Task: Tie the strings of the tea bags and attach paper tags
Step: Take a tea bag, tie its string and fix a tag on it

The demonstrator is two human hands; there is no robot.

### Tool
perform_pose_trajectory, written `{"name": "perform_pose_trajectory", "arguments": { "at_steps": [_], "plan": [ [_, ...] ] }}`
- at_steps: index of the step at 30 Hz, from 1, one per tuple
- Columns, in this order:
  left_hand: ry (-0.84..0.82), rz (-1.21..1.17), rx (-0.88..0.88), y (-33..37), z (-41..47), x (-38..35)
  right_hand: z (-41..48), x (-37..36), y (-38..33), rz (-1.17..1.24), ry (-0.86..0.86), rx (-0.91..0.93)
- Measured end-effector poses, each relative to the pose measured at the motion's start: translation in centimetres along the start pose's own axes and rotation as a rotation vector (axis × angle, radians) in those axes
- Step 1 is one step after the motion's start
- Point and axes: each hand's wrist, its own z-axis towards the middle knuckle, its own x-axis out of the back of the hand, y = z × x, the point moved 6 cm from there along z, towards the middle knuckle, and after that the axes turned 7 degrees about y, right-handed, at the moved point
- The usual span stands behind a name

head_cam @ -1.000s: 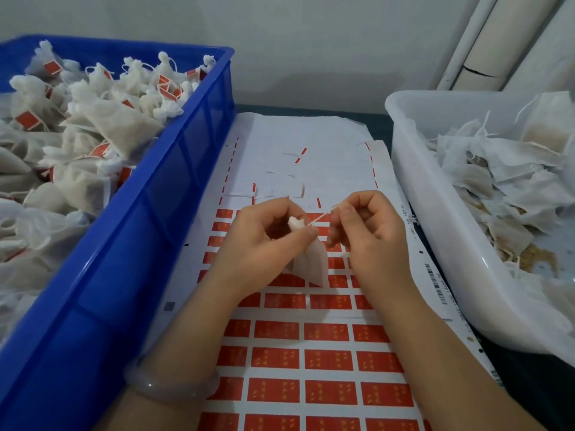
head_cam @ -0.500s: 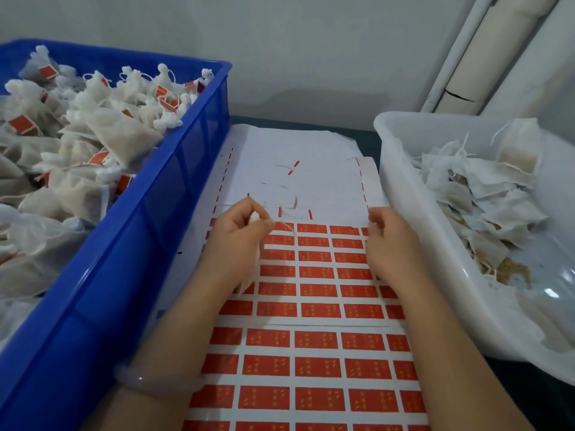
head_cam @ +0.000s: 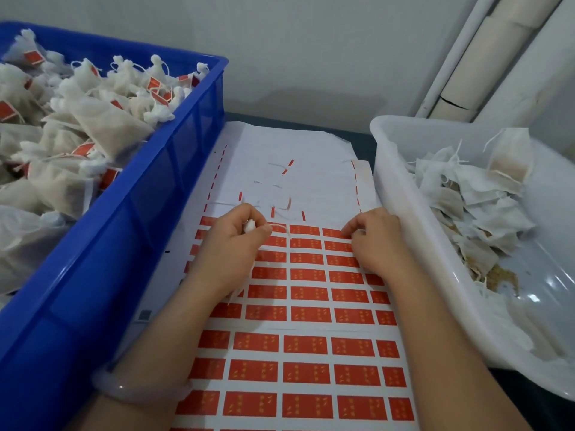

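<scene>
My left hand [head_cam: 231, 244] grips a white tea bag [head_cam: 250, 226] by its gathered neck; most of the bag hangs hidden under the palm, and its string [head_cam: 281, 228] trails right over the stickers. My right hand [head_cam: 375, 241] rests on the sheet of red tag stickers [head_cam: 308, 343], fingertips curled at the top right sticker of the sheet's first full row. Whether a sticker is lifted I cannot tell.
A blue crate [head_cam: 149, 219] at left holds several tied, tagged tea bags. A white tub [head_cam: 413, 231] at right holds several untied bags and some spilled tea. Peeled backing paper [head_cam: 305, 178] lies beyond the hands. A wall and pipes stand behind.
The hands parted: the right hand let go of the string and moved right onto the sticker sheet. The left hand shifted left and down with the bag.
</scene>
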Motion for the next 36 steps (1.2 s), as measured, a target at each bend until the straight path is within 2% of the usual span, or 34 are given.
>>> {"name": "perform_pose_trajectory", "arguments": {
  "at_steps": [5,8,10,15,24,27,29,31,34,36],
  "plan": [
    [0.016,0.011,0.014,-0.1,0.0,0.1,-0.8,0.2,0.5,0.097,0.019,-0.019],
    [0.075,0.041,0.023,-0.4,0.2,0.7,-1.5,0.1,0.5,-0.025,0.028,-0.022],
    [0.113,0.072,0.017,-0.6,0.4,1.2,-1.6,-0.1,0.6,-0.049,-0.027,-0.042],
    [0.099,0.149,-0.016,-0.6,0.5,0.8,-1.8,0.2,0.7,0.103,-0.095,-0.035],
    [0.145,0.212,-0.038,-0.9,0.6,0.9,-2.8,1.2,0.8,0.277,-0.003,-0.069],
    [0.145,0.217,-0.032,-1.1,0.6,0.9,-2.9,2.0,0.3,0.354,0.103,-0.060],
    [0.143,0.208,-0.030,-1.1,0.6,0.9,-2.9,2.7,0.2,0.467,0.154,-0.060],
    [0.144,0.174,-0.021,-0.8,0.6,0.9,-3.0,2.7,0.6,0.665,0.107,-0.150],
    [0.142,0.096,-0.013,-0.2,0.2,1.2,-3.1,1.4,0.5,1.100,-0.155,-0.368],
    [0.163,-0.009,-0.011,0.4,-0.1,1.8,-3.3,0.7,0.0,1.292,-0.290,-0.432]
  ]
}}
